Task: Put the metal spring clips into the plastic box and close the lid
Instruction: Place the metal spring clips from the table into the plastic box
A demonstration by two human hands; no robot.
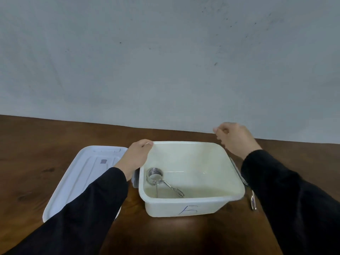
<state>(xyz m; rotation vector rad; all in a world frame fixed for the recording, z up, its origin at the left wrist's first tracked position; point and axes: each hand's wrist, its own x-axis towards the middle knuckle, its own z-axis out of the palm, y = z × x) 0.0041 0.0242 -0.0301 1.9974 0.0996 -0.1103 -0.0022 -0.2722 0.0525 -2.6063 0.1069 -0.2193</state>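
Note:
A white plastic box (185,207) stands open on the wooden table, with a handwritten mark on its front wall. One metal spring clip (156,176) lies inside at the left, its handles pointing toward me. My left hand (137,156) grips the box's far left corner, thumb on the rim. My right hand (234,138) hovers over the far right corner with its fingers curled and nothing visible in them. A second metal clip (253,200) lies on the table right of the box, mostly hidden by my right sleeve. The white lid (82,168) lies flat to the left of the box.
The brown wooden table (36,144) ends at a grey wall close behind the box. A clear latch handle (237,172) hangs on the box's right side. My black sleeves cross the lid's near half and the table's right side.

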